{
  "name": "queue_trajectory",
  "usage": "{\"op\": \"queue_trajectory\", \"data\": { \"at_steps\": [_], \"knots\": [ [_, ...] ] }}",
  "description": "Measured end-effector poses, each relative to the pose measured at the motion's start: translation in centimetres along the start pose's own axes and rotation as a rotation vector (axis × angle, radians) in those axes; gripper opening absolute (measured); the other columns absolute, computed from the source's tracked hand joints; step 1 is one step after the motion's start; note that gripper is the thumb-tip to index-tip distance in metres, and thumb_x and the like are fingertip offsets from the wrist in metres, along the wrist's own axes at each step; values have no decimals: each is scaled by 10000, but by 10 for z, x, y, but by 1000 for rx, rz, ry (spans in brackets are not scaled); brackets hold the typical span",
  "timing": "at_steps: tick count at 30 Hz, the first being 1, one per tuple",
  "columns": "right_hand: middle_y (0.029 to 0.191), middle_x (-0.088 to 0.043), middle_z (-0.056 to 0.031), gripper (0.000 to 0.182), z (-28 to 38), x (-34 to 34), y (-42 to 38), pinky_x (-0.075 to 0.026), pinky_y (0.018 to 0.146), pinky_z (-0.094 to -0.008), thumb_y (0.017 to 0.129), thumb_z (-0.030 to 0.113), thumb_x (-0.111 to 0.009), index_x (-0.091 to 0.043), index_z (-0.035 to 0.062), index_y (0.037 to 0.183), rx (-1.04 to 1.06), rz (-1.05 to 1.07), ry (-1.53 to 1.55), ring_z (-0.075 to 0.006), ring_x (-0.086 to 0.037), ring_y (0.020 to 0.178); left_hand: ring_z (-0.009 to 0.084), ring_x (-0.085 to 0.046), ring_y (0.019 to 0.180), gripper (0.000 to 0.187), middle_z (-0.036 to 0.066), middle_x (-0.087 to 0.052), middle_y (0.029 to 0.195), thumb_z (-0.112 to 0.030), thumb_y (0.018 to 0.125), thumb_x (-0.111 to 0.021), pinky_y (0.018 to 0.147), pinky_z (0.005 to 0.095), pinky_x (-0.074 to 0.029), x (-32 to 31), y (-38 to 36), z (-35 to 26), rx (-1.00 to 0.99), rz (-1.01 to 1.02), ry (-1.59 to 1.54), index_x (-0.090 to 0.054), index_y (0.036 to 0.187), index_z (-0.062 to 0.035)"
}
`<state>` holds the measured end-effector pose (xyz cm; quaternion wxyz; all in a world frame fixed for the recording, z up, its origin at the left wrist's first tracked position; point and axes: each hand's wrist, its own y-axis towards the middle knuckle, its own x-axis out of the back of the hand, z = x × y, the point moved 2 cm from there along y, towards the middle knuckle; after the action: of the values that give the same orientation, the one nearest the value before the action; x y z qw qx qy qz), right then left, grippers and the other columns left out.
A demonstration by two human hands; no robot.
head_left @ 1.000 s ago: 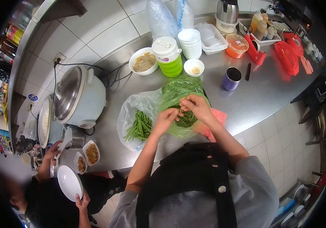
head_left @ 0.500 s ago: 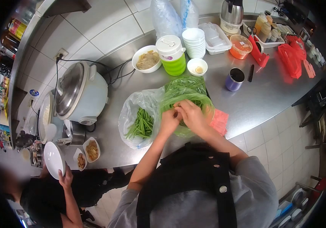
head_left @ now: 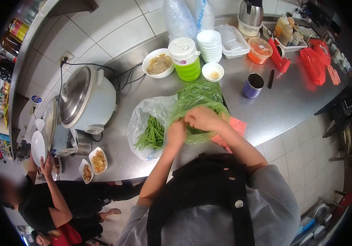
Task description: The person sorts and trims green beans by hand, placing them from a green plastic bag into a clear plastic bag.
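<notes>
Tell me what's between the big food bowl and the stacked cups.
In the head view, a green, white-lidded jug stands between the food bowl and the stacked cups.

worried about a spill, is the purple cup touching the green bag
Apart. The head view shows bare steel counter between the purple cup and the green bag.

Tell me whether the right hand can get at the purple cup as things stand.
Probably yes: the right hand is at the green bag, and the purple cup stands upright to the bag's right, with nothing tall between them.
</notes>
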<state>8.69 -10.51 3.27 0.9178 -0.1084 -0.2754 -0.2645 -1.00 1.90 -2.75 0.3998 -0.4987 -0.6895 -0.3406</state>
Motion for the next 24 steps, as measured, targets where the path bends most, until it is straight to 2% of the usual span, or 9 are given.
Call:
{"op": "queue_trajectory", "data": {
  "at_steps": [2, 3, 5, 9, 11, 14, 17, 21, 24],
  "knots": [
    [892, -693, -202, 229, -29, -32, -5, -545, 740, -463, 827, 170, -654, -635, -20, 954, -250, 83, -464, -388, -674, 845, 415, -626, 927, 185, 202, -659, 995, -133, 895, -588, 787, 490, -505, 2, 4, -2, -60, -28, -73, -679, 1028, -41],
    [892, -693, -202, 229, -42, -51, -7, -545, 740, -463, 827, 170, -654, -635, -20, 954, -254, 80, -462, -388, -674, 845, 415, -626, 927, 185, 202, -659, 995, -133, 895, -588, 787, 490, -505, 1, 5, -3, -65, -25, -73, -679, 1028, -41],
    [967, -688, -209, 337, -61, -73, -10, -527, 773, -466, 797, 156, -721, -613, 26, 1089, -221, -264, -400, -368, -671, 924, 392, -643, 884, 220, 158, -654, 1065, -40, 852, -579, 767, 475, -515, 1, 8, -7, -112, -70, -62, -694, 1032, -92],
    [1017, -692, -173, 459, -67, -66, -10, -525, 792, -468, 769, 158, -751, -561, 39, 1169, -386, -164, -305, -363, -663, 953, 390, -621, 969, 267, 168, -641, 1078, -40, 865, -591, 827, 463, -496, 3, 9, -5, -145, 35, -115, -681, 1115, -57],
    [1010, -691, -157, 360, -75, -68, -7, -522, 793, -460, 765, 160, -753, -620, 52, 1081, -273, -212, -294, -361, -663, 940, 390, -614, 981, 294, 170, -624, 1109, -22, 861, -585, 831, 458, -493, 6, 10, -6, -141, 81, -131, -676, 1138, -59],
    [978, -700, -140, 251, -71, -61, -10, -522, 768, -444, 748, 156, -765, -674, 71, 966, -228, -293, -280, -344, -672, 897, 398, -612, 980, 312, 176, -624, 1113, -12, 863, -577, 830, 456, -490, 10, 11, -8, -160, 87, -128, -671, 1156, -63],
    [881, -695, -141, 141, -57, -35, -21, -520, 752, -456, 743, 141, -740, -684, 93, 864, -275, -288, -177, -341, -680, 840, 393, -622, 965, 265, 174, -635, 1123, -33, 875, -581, 824, 458, -498, 12, 12, -6, -218, 32, -135, -682, 1120, -57],
    [792, -685, -143, 176, -61, -7, -32, -508, 705, -446, 707, 146, -753, -695, 79, 859, -268, -295, -165, -344, -672, 798, 387, -625, 962, 213, 177, -655, 1058, -60, 889, -589, 815, 449, -496, 19, 15, -9, -225, 27, -173, -688, 1076, -44],
    [809, -687, -148, 158, -61, 5, -41, -506, 700, -444, 729, 150, -745, -702, 77, 863, -230, -329, -225, -347, -669, 802, 387, -625, 921, 174, 175, -670, 991, -85, 888, -620, 791, 413, -496, 23, 18, -15, -233, 72, -239, -692, 1036, -29]
  ]
}}
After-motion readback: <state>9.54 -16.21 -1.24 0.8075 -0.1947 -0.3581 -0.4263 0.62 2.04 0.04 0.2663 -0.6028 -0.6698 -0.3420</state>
